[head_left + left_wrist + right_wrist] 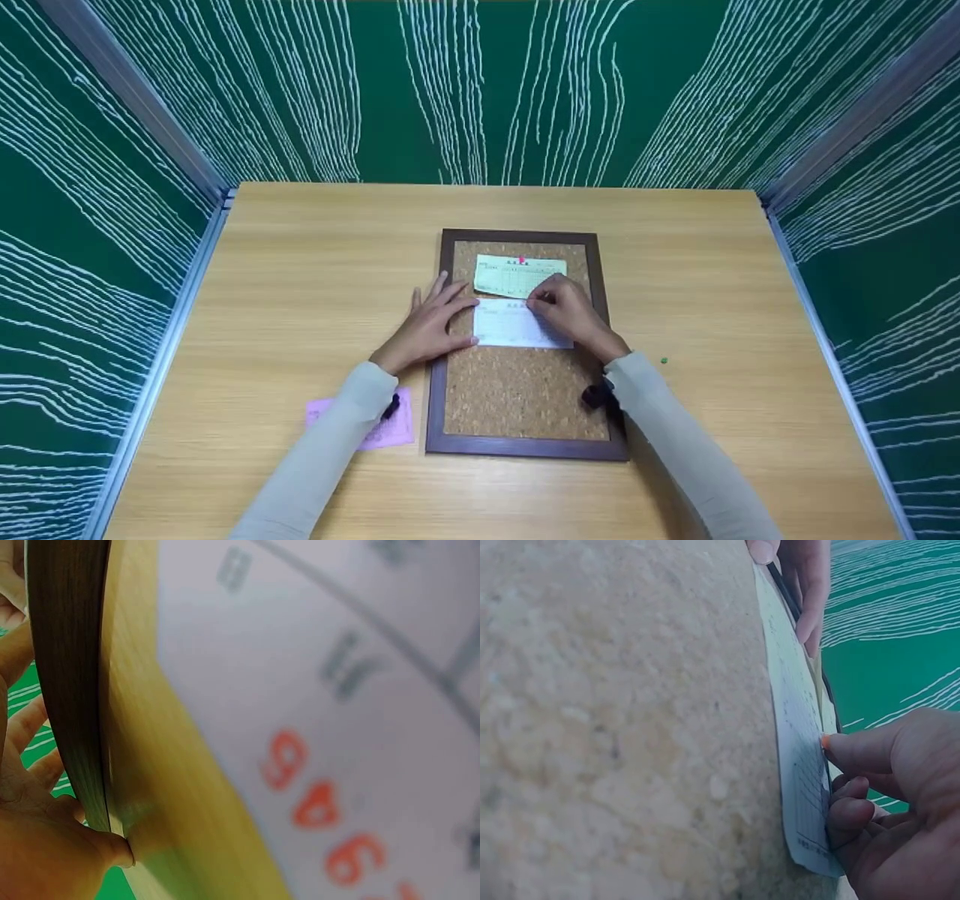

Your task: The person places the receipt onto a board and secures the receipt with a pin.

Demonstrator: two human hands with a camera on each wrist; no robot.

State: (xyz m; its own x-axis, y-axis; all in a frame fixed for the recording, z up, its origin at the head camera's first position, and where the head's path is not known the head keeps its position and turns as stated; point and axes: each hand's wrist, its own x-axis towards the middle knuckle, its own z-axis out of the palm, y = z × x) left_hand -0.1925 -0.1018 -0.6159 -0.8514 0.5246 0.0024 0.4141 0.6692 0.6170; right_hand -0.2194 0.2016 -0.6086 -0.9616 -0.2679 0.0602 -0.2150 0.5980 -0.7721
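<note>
A white printed slip lies on a framed cork board. Just above it is a pale green slip with a red pushpin at its top edge. My left hand spreads over the board's left side, with thumb and index fingertip on the white slip's left corners. My right hand is at the white slip's top edge. Between its thumb and fingers it pinches a small orange pushpin, mostly covered by the fingertips. Red printed digits show on a slip close up in the left wrist view.
A pink slip lies on the wooden table left of the board, partly under my left forearm. A tiny green object sits to the right of the board. Green walls with white lines enclose the table's back and sides.
</note>
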